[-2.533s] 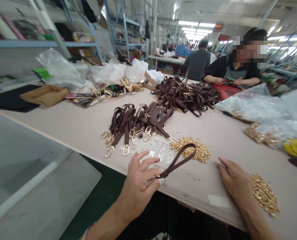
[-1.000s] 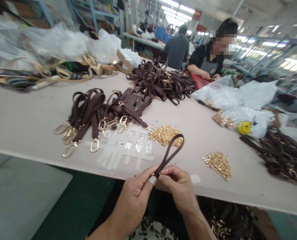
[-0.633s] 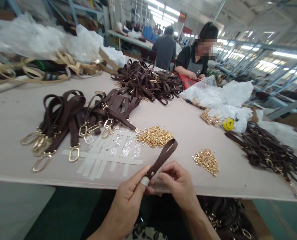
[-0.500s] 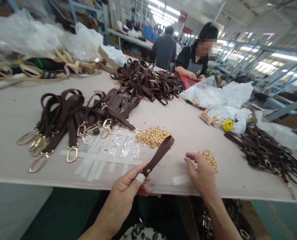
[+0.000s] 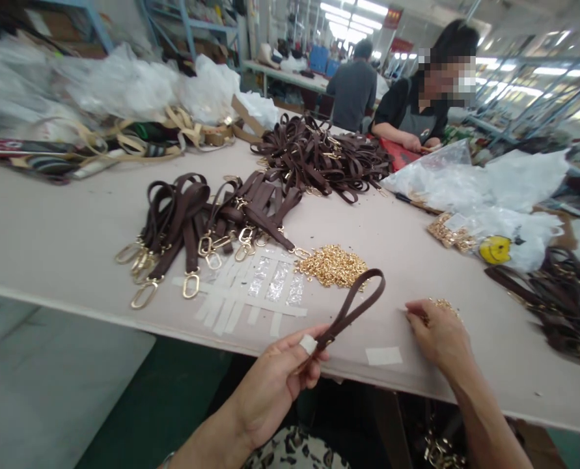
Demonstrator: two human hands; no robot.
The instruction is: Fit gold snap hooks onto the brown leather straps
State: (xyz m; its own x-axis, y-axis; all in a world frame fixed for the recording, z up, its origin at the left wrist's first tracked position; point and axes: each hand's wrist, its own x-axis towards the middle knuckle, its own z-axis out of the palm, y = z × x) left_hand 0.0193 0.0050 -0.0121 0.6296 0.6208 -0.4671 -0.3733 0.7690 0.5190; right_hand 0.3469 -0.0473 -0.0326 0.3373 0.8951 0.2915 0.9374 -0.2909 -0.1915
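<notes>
My left hand (image 5: pixel 284 378) is closed around the base of a brown leather wrist strap (image 5: pixel 355 306), whose loop stands up and away to the right. A piece of pale tape (image 5: pixel 308 344) wraps the left thumb, and a small metal stud shows on the strap just above it. Over a small pile of gold metal fittings (image 5: pixel 444 305) lies my right hand (image 5: pixel 439 335), its fingers curled in and partly hidden; whatever is between them does not show. A larger heap of gold fittings (image 5: pixel 333 266) sits behind the strap loop.
Brown straps with gold clasps (image 5: pixel 177 228) lie on the left of the table (image 5: pixel 99 260), with a bigger strap heap (image 5: pixel 319 156) behind. More straps (image 5: pixel 558 306) and plastic bags (image 5: pixel 524 176) lie at right. Tape strips (image 5: pixel 241 293) mark the tabletop. A co-worker (image 5: pixel 411 111) sits opposite.
My right hand has moved onto the small pile of fittings, its fingers curling in. The strap in my left hand has turned so its loop shows open. The view has swung left.
</notes>
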